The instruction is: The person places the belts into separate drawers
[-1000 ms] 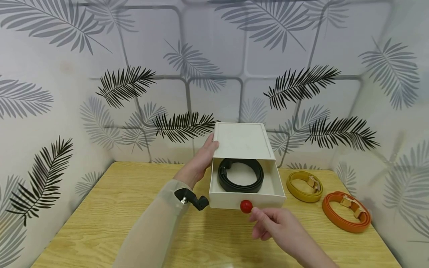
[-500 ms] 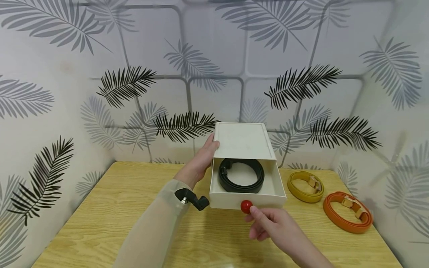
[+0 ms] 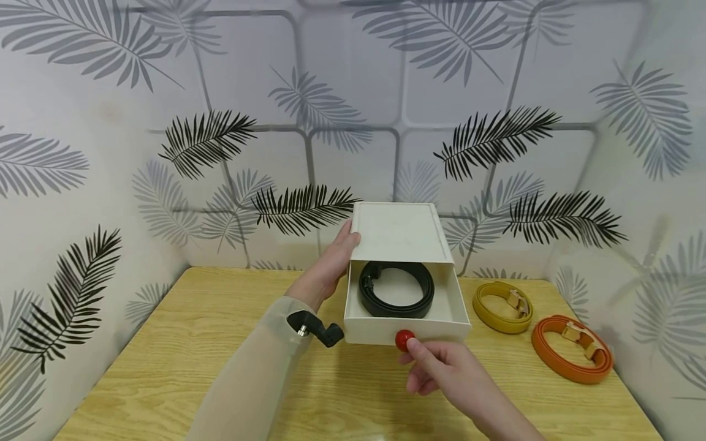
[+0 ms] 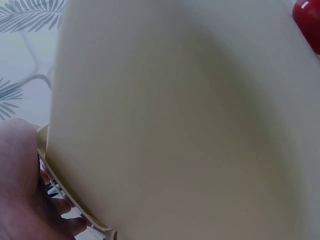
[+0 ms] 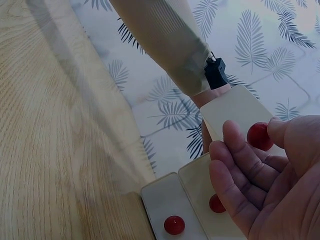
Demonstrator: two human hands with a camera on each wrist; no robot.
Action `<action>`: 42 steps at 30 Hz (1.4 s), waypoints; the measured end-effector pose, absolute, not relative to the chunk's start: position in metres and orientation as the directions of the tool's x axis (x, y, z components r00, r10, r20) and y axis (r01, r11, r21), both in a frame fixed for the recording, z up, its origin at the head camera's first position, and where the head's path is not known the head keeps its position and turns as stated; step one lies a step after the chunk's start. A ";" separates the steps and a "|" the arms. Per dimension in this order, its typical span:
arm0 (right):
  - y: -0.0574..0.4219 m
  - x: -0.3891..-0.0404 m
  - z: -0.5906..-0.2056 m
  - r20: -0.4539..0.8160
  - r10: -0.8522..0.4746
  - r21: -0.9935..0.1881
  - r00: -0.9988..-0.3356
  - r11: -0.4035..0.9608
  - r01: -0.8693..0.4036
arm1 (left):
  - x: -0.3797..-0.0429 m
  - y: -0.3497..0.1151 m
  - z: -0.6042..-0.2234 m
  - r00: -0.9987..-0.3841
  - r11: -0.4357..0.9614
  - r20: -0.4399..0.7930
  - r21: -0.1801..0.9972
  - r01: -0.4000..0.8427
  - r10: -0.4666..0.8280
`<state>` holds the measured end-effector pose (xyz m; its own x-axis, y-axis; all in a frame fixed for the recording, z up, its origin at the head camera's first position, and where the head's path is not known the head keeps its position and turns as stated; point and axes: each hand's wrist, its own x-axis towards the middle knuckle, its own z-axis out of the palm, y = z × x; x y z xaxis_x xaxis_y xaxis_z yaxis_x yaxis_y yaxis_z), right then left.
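Observation:
A cream drawer unit (image 3: 402, 229) stands at the table's middle with its top drawer (image 3: 375, 331) pulled out. Inside the drawer lies a coiled black belt (image 3: 397, 309). My left hand (image 3: 331, 263) holds the unit by its left side, thumb at the top edge; in the left wrist view its fingers wrap the back edge beside the broad side panel (image 4: 165, 130). At the drawer's round red knob (image 3: 404, 339) is my right hand (image 3: 449, 370). The right wrist view shows the thumb against the red knob (image 5: 259, 136), the other fingers loosely bent on its far side.
Right of the unit lie a coiled yellow belt (image 3: 491, 321) and a coiled orange belt (image 3: 562, 367), both with gold buckles. Lower drawer fronts (image 5: 162, 200) with red knobs show in the right wrist view. Leaf-patterned walls (image 3: 358, 79) border the wooden table (image 3: 220, 324).
My right hand has shifted slightly left, from beside the red knob until its thumb overlaps it. The left hand, the drawer and the black belt have kept their places.

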<state>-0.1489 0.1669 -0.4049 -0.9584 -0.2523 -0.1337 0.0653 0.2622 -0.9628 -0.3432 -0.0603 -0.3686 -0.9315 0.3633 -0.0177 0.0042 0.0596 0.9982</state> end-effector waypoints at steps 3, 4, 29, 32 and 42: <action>0.167 -0.150 -0.406 -0.133 -0.252 -0.965 -0.959 0.253 0.068 | -0.343 -0.060 -0.369 -0.931 0.060 -0.018 0.998 0.005 0.364; 0.167 -0.150 -0.406 -0.133 -0.252 -0.966 -0.959 0.249 0.069 | -0.343 -0.060 -0.369 -0.931 0.060 -0.019 0.998 0.003 0.366; 0.163 -0.155 -0.403 -0.118 -0.171 -0.972 -0.978 0.221 0.079 | -0.344 -0.060 -0.370 -0.935 0.060 -0.027 0.998 -0.006 0.353; 0.163 -0.157 -0.403 -0.113 -0.167 -0.973 -0.979 0.220 0.074 | -0.344 -0.060 -0.370 -0.935 0.055 -0.023 0.998 -0.003 0.354; 0.160 -0.161 -0.398 -0.083 -0.144 -0.974 -0.986 0.220 0.050 | -0.343 -0.060 -0.366 -0.934 0.080 -0.027 0.997 0.002 0.356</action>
<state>-0.1614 0.1596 -0.3982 -0.9861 -0.1441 -0.0827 0.0496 0.2196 -0.9743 -0.3425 -0.0597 -0.3662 -0.9341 0.3560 -0.0266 0.0021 0.0799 0.9968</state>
